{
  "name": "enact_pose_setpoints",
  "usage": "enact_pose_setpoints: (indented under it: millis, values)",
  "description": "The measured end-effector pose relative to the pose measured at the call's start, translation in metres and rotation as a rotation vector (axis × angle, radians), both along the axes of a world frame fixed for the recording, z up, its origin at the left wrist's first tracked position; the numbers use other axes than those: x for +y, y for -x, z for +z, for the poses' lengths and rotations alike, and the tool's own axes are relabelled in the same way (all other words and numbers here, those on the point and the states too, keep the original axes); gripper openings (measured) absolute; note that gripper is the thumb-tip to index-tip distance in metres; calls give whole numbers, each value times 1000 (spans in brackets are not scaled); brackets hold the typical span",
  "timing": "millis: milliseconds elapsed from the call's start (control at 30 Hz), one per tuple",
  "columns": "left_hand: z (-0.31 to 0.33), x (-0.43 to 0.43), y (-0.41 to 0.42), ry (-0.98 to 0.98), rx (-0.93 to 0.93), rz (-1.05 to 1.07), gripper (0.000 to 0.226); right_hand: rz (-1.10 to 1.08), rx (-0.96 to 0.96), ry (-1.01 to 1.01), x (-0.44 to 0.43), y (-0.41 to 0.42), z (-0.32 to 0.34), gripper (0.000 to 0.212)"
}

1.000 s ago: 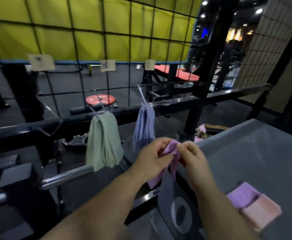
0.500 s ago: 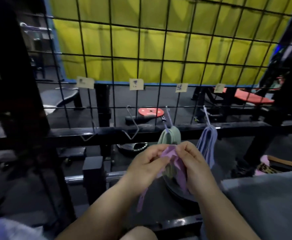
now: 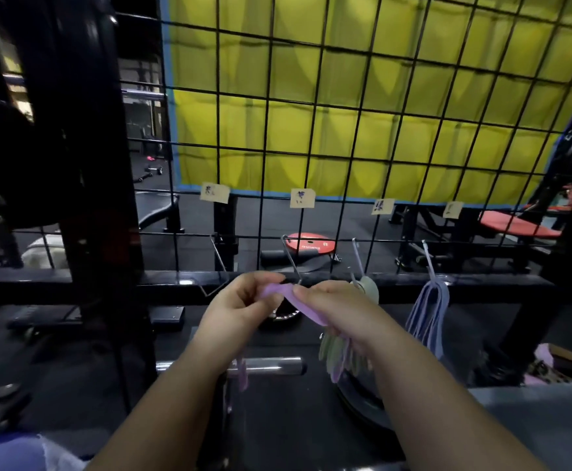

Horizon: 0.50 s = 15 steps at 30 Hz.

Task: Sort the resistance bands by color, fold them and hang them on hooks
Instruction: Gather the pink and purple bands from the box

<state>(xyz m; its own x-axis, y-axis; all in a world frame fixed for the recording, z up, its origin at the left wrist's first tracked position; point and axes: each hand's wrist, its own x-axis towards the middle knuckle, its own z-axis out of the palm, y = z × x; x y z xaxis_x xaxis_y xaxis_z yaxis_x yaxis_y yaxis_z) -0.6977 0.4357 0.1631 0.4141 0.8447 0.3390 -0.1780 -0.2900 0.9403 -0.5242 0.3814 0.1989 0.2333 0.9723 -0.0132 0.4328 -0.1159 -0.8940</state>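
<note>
In front of the wire grid [image 3: 315, 96], the left hand [image 3: 240, 307] and the right hand [image 3: 328, 305] both pinch a purple band [image 3: 306, 307], just below an empty hook [image 3: 291, 260].

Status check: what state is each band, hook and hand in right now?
purple band: held up, not hung
green bands: hanging on a hook
blue bands: hanging on a hook
leftmost hook: bare
second hook: bare
left hand: pinches purple band
right hand: pinches purple band

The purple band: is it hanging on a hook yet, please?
Not hanging freely: the left hand and right hand pinch the purple band beside a hook; whether it is hooked, cannot tell.
</note>
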Motion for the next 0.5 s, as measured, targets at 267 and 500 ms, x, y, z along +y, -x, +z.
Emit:
enact_pose_setpoints:
  millis: [267, 500]
  values:
    - [13, 12, 15, 2, -71, 42, 11, 13, 152, -31, 28, 25, 19, 23]
    - [4, 24, 7, 59, -127, 111, 10, -76, 62, -121, 42, 30, 18, 20]
